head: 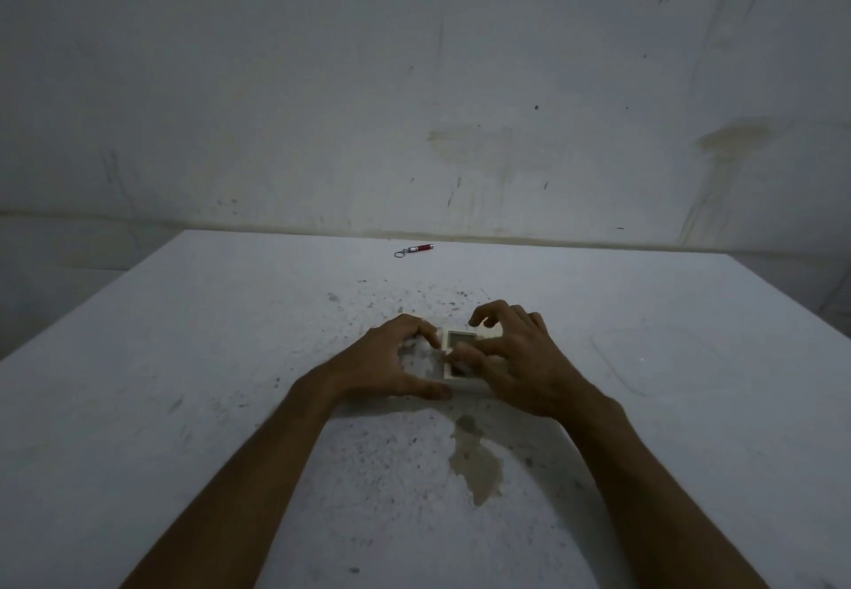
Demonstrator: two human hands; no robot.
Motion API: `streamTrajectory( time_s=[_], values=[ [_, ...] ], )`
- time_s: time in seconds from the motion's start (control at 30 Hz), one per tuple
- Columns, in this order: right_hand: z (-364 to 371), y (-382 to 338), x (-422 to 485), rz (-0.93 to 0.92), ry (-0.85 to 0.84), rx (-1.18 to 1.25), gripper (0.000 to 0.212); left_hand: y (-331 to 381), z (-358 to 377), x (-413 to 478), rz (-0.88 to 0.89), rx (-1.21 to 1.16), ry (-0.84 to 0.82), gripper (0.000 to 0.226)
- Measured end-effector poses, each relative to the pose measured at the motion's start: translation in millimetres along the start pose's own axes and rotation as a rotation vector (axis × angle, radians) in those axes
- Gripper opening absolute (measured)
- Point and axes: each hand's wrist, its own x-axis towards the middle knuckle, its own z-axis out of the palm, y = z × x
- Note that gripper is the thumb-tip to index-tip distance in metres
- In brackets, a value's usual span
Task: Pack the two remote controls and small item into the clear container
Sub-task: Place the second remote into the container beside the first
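Observation:
A clear container (416, 360) sits mid-table, hard to make out under my hands. My left hand (391, 358) grips its left side, thumb along the near edge. A white remote control (460, 340) with a grey screen lies in or over the container, and my right hand (520, 358) holds it, thumb pressed on its face and fingers curled over the far end. I cannot make out a second remote; my hands hide much of the container. The small item, a red keychain torch (418, 249), lies alone near the table's far edge.
A clear lid (644, 360) lies flat on the white table (184, 381) to the right of my right hand. A brownish stain (476, 464) marks the table in front of the container. A stained wall stands just behind the far edge.

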Motion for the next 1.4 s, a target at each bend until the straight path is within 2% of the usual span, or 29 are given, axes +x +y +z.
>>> streamTrajectory(
  time_s=[0.1,0.2,0.3,0.5,0.67,0.77,0.83,0.9,1.03,1.17,1.4],
  values=[
    [-5.7,11.4,-2.6,0.099,0.091,0.003,0.051,0.1,0.1,0.9,0.010,0.023,-0.002,0.072],
    [-5.2,26.2,-3.7,0.247,0.049,-0.003,0.042,3.0,-0.9,0.3,0.023,0.035,-0.021,0.080],
    [-2.0,28.9,-3.6,0.309,-0.042,0.249,0.045,9.8,0.3,0.5,0.017,0.107,-0.073,0.089],
    [-0.1,26.1,-4.4,0.452,0.049,0.522,0.055,14.3,2.3,2.1,-0.005,0.129,-0.105,0.091],
    [-4.6,25.7,-2.5,0.600,0.102,0.905,0.071,16.8,6.1,1.5,-0.045,0.138,-0.110,0.098],
    [-5.0,26.0,-2.3,0.614,0.117,0.948,0.068,18.8,6.9,1.7,-0.066,0.164,-0.070,0.107],
    [-3.4,27.1,-0.5,0.627,0.128,0.945,0.064,18.3,5.8,3.3,-0.055,0.125,-0.009,0.099],
    [-2.4,28.6,1.0,0.633,0.133,0.934,0.061,15.2,3.3,6.6,-0.022,0.029,0.027,0.080],
    [-1.8,28.6,0.2,0.626,0.147,0.958,0.060,17.4,-9.5,13.1,-0.025,-0.009,-0.047,0.060],
    [-2.6,25.5,-0.9,0.629,0.185,1.031,0.064,27.6,-16.4,21.0,-0.054,0.013,-0.088,0.060],
    [-3.3,27.5,-0.8,0.626,0.137,1.037,0.065,32.6,-15.4,17.8,-0.048,0.017,-0.107,0.059]
  ],
)
